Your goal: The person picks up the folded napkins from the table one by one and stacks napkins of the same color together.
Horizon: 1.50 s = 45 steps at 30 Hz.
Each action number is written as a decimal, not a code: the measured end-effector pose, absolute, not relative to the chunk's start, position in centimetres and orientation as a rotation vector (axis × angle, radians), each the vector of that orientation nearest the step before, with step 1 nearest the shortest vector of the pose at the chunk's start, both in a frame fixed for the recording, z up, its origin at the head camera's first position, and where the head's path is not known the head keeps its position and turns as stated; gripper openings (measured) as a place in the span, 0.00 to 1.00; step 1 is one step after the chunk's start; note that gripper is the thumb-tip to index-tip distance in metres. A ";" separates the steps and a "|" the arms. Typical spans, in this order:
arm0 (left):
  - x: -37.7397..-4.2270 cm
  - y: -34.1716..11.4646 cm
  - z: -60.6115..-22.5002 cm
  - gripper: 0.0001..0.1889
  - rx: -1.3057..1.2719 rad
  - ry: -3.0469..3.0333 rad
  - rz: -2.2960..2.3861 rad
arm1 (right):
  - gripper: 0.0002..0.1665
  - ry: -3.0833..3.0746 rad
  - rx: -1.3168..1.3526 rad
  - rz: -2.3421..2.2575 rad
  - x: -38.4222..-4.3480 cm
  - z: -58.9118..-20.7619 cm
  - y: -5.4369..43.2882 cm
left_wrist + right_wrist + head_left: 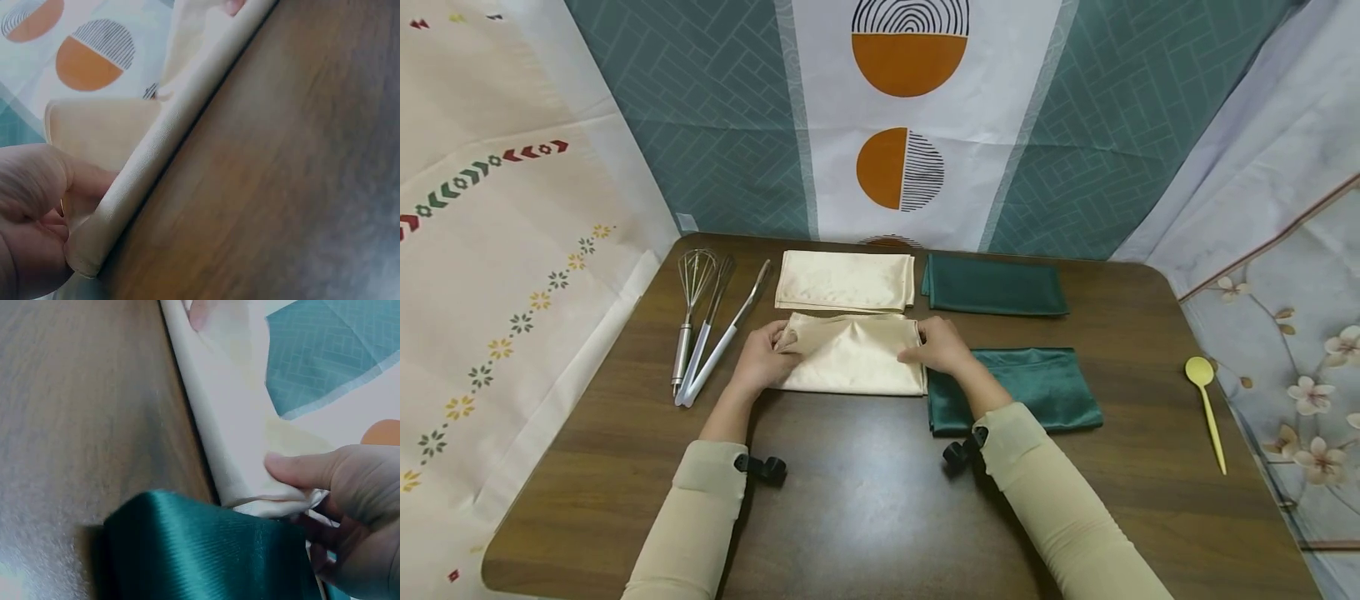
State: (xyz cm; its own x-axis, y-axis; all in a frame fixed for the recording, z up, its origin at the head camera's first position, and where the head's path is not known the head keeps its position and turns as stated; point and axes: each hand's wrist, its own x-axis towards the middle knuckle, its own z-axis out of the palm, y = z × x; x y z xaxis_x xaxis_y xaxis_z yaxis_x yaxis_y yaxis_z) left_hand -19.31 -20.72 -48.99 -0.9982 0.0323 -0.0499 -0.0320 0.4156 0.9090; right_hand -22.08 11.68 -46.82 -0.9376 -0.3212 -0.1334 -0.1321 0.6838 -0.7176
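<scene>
A folded cream satin cloth (853, 362) lies at the middle of the table, its upper edge raised and puckered between both hands. My left hand (765, 358) pinches its left end; in the left wrist view the thumb and fingers (94, 180) close on the cloth's corner. My right hand (943, 346) grips the right end, with the thumb on top and the other fingers beneath, as the right wrist view shows. A folded dark green satin cloth (1037, 387) lies right beside it, partly under the right forearm in the head view.
Behind lie another folded cream cloth (846, 282) and a second green one (996, 286). On the left are a whisk (685, 333), a white-handled utensil (706, 333) and tongs (730, 333). A yellow spoon (1206, 400) rests near the table's (850, 517) right edge.
</scene>
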 end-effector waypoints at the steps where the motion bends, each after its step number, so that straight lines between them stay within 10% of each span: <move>1: -19.3 -20.7 -49.1 0.25 0.023 2.628 1.650 | 0.21 2.633 -0.369 -1.090 -22.1 -46.8 11.7; 11: -18.9 -20.6 -49.6 0.10 0.111 2.824 1.625 | 0.22 2.648 -0.512 -0.852 -22.2 -46.5 12.0; 16: -18.7 -21.6 -49.2 0.28 0.102 2.870 1.322 | 0.14 2.668 -0.553 -0.877 -22.2 -46.8 12.0; 23: -18.6 -21.6 -48.8 0.15 0.161 2.884 1.309 | 0.21 2.740 -0.515 -0.920 -22.1 -46.9 12.1; 35: -18.2 -20.4 -48.7 0.29 0.066 2.591 1.600 | 0.18 2.669 -0.548 -1.197 -21.8 -47.3 11.3; 45: -18.2 -20.1 -48.8 0.13 -0.018 2.776 1.440 | 0.19 2.765 -0.710 -1.049 -21.7 -47.3 11.3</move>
